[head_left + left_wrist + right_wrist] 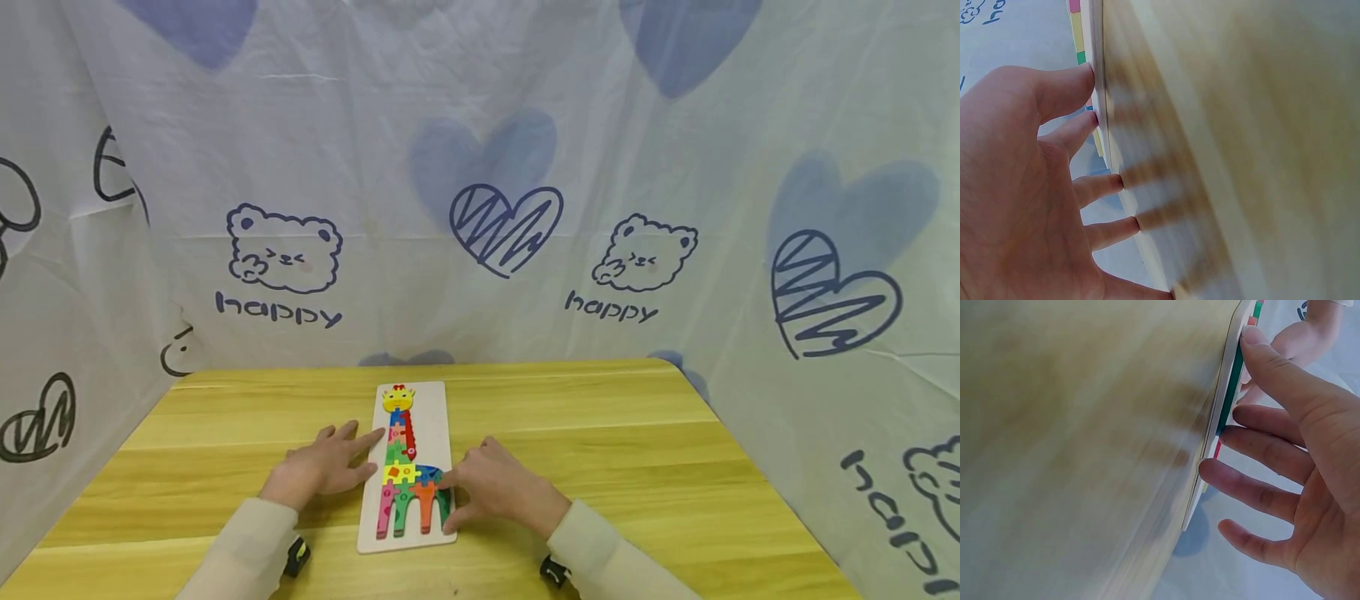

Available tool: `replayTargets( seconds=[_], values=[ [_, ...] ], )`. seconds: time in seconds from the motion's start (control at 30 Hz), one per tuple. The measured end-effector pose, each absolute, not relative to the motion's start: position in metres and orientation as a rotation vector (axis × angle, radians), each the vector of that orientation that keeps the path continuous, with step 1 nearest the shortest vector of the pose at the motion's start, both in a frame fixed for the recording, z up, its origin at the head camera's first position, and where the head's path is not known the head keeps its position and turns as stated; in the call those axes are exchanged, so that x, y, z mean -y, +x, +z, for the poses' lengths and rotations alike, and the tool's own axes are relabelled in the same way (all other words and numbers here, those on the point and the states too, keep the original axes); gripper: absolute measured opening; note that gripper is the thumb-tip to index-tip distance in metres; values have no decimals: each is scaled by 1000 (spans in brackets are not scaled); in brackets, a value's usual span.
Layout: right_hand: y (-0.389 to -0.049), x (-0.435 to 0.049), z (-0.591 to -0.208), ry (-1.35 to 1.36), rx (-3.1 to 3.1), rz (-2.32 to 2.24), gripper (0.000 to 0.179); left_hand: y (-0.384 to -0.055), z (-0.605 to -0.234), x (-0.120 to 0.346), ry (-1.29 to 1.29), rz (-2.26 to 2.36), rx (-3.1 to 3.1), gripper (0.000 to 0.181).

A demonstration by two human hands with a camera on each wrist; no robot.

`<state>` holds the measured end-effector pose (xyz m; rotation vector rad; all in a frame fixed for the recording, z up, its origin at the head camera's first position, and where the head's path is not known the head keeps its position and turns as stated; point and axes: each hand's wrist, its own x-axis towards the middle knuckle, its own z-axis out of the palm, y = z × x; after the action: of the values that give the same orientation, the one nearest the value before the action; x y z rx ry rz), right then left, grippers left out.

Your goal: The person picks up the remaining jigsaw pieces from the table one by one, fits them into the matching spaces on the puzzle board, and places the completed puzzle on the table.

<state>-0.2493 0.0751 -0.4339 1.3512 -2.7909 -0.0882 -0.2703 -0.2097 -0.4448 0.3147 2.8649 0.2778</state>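
A white board (433, 412) lies on the table with a colourful giraffe jigsaw (401, 473) on it, head toward the far side. The giraffe's pieces sit joined from the yellow head down to the legs. My left hand (322, 467) touches the board's left edge with thumb and index finger, its fingers spread and fairly straight. At the right edge, my right hand (502, 487) has its fingers by the blue body piece (427, 475) and its thumb by the green rear leg (446, 504), partly covering both. The right wrist view shows its thumb and fingers along the board's edge (1227, 369).
The board rests on a wood-grain table (600, 433). A white curtain (375, 167) printed with hearts and bears surrounds the table at the back and sides. Black wrist straps (555, 572) show below both sleeves.
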Motion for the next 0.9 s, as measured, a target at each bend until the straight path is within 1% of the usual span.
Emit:
replayTargets(
  seconds=[0.23, 0.4, 0.6, 0.77, 0.9],
  values=[
    [-252, -77, -434, 1384, 2791, -55, 53, -272, -446, 211, 314, 283, -2867, 65],
    [-255, -84, -435, 1352, 2854, -3, 43, -270, -444, 213, 315, 296, -2852, 66],
    [-255, -100, -428, 1136, 2807, -18, 36, -267, -438, 216, 348, 378, -2830, 65],
    [-259, -117, -420, 925, 2783, 111, 39, -266, -435, 223, 359, 416, -2872, 61],
    [-265, -133, -417, 751, 2813, 178, 45, -264, -432, 228, 329, 389, -2936, 62]
  ],
)
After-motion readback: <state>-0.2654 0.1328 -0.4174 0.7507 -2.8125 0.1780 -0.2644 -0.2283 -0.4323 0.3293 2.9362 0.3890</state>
